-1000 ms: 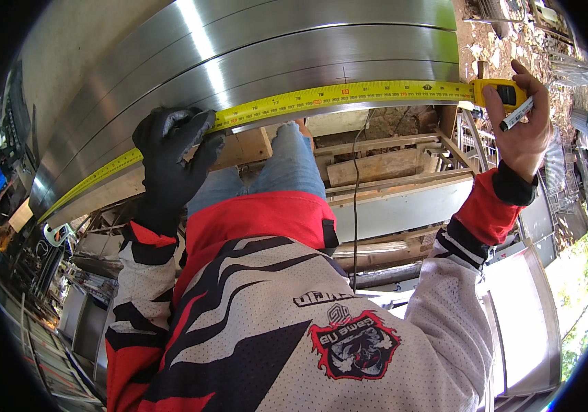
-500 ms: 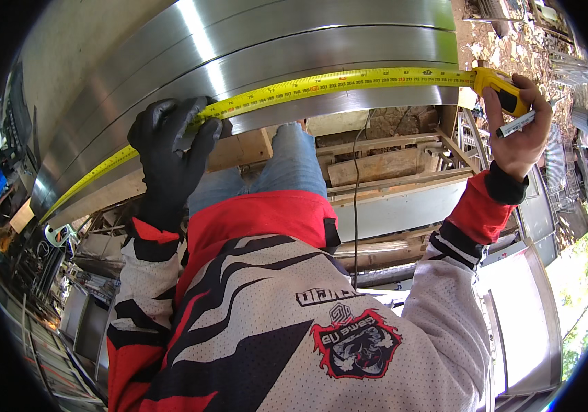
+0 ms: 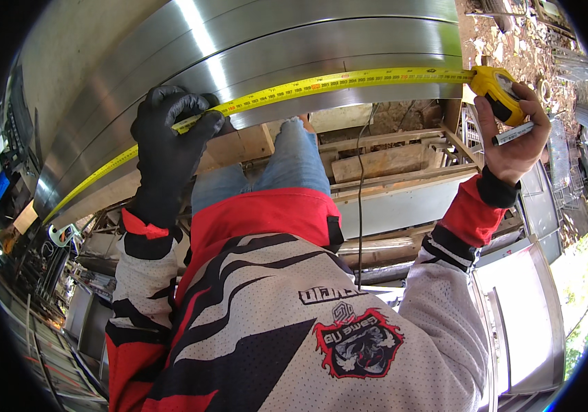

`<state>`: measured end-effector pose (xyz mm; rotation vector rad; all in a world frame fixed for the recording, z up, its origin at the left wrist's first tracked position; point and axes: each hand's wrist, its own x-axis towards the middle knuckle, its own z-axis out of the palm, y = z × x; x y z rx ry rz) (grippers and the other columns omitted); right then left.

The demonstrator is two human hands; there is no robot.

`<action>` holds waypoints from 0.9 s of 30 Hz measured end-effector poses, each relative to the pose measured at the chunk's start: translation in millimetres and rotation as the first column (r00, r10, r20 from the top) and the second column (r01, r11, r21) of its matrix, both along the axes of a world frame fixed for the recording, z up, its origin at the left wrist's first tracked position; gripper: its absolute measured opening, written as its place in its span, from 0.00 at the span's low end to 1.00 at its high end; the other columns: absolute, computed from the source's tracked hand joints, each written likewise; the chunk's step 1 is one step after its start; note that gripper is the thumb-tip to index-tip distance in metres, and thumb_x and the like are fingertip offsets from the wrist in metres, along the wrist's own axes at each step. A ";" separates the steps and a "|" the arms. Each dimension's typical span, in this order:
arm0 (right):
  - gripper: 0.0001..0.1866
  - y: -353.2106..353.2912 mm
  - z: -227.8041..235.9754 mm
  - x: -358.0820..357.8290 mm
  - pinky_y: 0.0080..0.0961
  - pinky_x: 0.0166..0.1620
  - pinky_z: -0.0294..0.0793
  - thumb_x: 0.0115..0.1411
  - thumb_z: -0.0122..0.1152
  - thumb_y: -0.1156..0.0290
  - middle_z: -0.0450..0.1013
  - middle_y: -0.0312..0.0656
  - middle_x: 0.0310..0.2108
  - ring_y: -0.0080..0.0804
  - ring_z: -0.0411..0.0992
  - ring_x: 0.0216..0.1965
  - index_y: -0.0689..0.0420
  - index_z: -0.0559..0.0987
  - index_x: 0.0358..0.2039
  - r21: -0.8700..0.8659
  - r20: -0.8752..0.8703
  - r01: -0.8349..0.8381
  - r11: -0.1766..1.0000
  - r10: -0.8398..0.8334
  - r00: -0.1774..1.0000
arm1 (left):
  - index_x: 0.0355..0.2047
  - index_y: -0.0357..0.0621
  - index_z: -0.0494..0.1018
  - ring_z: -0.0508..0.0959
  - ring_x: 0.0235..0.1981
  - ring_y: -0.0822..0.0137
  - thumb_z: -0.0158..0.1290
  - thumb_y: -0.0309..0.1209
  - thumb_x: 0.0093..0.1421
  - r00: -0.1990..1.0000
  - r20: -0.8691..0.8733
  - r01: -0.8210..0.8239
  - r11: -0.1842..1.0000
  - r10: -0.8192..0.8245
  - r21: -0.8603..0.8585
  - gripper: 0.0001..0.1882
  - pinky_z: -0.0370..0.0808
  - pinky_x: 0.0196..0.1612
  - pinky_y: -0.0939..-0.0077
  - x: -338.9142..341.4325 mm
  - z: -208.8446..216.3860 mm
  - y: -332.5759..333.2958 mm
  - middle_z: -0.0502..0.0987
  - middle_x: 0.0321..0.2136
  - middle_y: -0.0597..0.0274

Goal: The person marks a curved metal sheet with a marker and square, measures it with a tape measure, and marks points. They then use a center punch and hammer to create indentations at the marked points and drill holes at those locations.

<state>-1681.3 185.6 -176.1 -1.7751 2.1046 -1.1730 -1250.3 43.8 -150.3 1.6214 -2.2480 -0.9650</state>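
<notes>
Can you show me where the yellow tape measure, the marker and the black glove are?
Yellow tape measure (image 3: 496, 94): head view, on its case.
Marker (image 3: 513, 133): head view, on its pale barrel.
Black glove (image 3: 165, 145): head view, on its body, above the cuff.

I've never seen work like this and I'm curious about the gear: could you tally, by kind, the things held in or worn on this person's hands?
Yellow-and-black tape measure, counted with its long yellow blade: 1
Slim white cylindrical marker, in the bare right hand: 1
Black glove, on the left hand: 1
Total: 3
</notes>
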 end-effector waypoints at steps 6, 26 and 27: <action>0.35 0.2 -1.6 5.4 0.31 0.51 0.80 0.47 0.82 0.73 0.72 0.52 0.50 0.39 0.76 0.49 0.58 0.65 0.49 -0.016 -0.040 -0.029 0.999 0.029 0.999 | 0.34 0.35 0.73 0.80 0.25 0.73 0.65 0.22 0.55 0.988 0.093 0.127 0.992 -0.125 -0.010 0.11 0.76 0.30 0.78 6.3 -2.1 -3.3 0.76 0.29 0.61; 0.29 -28.1 28.8 17.4 0.27 0.45 0.82 0.51 0.78 0.70 0.78 0.49 0.48 0.35 0.81 0.42 0.60 0.71 0.49 0.035 -0.132 0.010 0.999 -0.005 0.991 | 0.34 0.45 0.82 0.80 0.36 0.60 0.67 0.26 0.47 0.994 -0.108 0.015 0.999 -0.018 -0.033 0.12 0.75 0.43 0.64 1.0 -3.5 5.2 0.81 0.33 0.61; 0.29 -30.5 33.0 19.8 0.27 0.44 0.82 0.50 0.78 0.70 0.78 0.48 0.48 0.35 0.81 0.41 0.59 0.72 0.49 0.059 -0.183 -0.001 0.998 0.011 0.983 | 0.35 0.46 0.81 0.80 0.36 0.60 0.67 0.27 0.47 0.994 -0.094 0.052 0.997 -0.058 -0.062 0.13 0.75 0.43 0.64 1.7 -4.6 5.2 0.81 0.33 0.61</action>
